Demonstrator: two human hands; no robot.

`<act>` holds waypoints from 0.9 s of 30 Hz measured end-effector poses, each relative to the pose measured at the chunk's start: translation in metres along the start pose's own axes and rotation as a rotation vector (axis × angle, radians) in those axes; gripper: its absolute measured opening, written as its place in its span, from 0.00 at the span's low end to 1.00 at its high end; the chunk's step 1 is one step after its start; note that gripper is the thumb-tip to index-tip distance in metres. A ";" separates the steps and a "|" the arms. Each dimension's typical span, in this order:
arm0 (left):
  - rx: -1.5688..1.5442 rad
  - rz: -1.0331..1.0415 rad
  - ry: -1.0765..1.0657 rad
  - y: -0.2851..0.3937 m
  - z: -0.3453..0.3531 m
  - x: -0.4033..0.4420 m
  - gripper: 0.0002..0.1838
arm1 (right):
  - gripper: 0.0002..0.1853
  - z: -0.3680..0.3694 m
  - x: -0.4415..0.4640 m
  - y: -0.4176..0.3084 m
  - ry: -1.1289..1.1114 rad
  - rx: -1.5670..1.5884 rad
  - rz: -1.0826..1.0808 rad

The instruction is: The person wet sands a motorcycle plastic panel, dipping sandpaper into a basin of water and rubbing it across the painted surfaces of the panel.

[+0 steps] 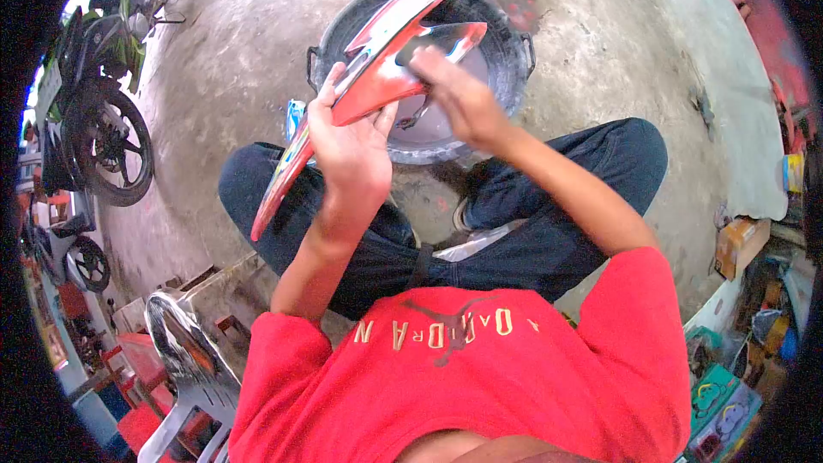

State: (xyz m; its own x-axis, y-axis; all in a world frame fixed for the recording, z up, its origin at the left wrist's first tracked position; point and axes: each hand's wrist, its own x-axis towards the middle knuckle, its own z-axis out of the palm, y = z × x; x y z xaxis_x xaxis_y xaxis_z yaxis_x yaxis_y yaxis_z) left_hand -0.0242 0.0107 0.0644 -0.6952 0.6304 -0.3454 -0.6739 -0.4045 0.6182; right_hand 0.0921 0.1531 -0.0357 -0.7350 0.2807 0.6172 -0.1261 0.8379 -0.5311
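A long, pointed red and white motorcycle body panel [377, 90] slants across the front of me, over a dark round basin [334, 30]. My left hand [351, 150] is closed around its lower edge and holds it up from beneath, palm upward. My right hand [463, 94] presses its fingertips on the panel's upper face, a little blurred by motion. A dark grey patch shows under those fingertips; whether it is a thin pad or part of the panel I cannot make out. Greyish water [446, 124] stands in the basin.
My crossed legs in dark trousers [591, 180] flank the basin on the concrete floor [231, 51]. A motorcycle [107, 129] stands at the left. Near my left side is a white plastic chair [176, 416]. A cardboard box [741, 247] and assorted clutter lie at the right.
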 end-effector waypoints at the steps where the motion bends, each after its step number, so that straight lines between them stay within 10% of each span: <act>1: 0.009 -0.001 -0.003 0.000 -0.001 -0.001 0.23 | 0.23 -0.007 0.003 0.015 0.015 0.060 0.269; 3: 0.012 -0.012 -0.019 0.001 0.002 -0.002 0.23 | 0.24 -0.021 0.008 0.036 0.041 0.170 0.802; 9: 0.024 -0.034 -0.025 0.011 0.004 0.002 0.22 | 0.23 -0.004 0.006 -0.026 -0.043 -0.064 0.005; 14: 0.012 -0.060 -0.003 0.009 0.005 0.001 0.22 | 0.24 -0.011 0.008 0.028 0.044 0.031 0.623; 21: 0.006 -0.050 0.005 0.009 0.002 0.003 0.21 | 0.28 -0.002 0.005 -0.019 -0.073 -0.063 -0.117; 25: -0.023 -0.077 0.040 0.013 0.004 0.005 0.21 | 0.23 -0.018 0.003 0.044 0.019 0.099 0.857; 27: -0.019 -0.081 0.054 0.016 0.005 0.007 0.20 | 0.25 -0.007 -0.007 0.041 0.025 -0.098 0.423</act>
State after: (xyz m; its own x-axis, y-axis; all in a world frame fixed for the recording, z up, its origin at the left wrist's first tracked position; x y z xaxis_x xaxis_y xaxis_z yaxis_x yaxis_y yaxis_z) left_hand -0.0387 0.0122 0.0749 -0.6502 0.6250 -0.4320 -0.7329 -0.3661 0.5734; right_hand 0.0972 0.1892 -0.0579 -0.6917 0.6194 0.3713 0.2475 0.6864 -0.6838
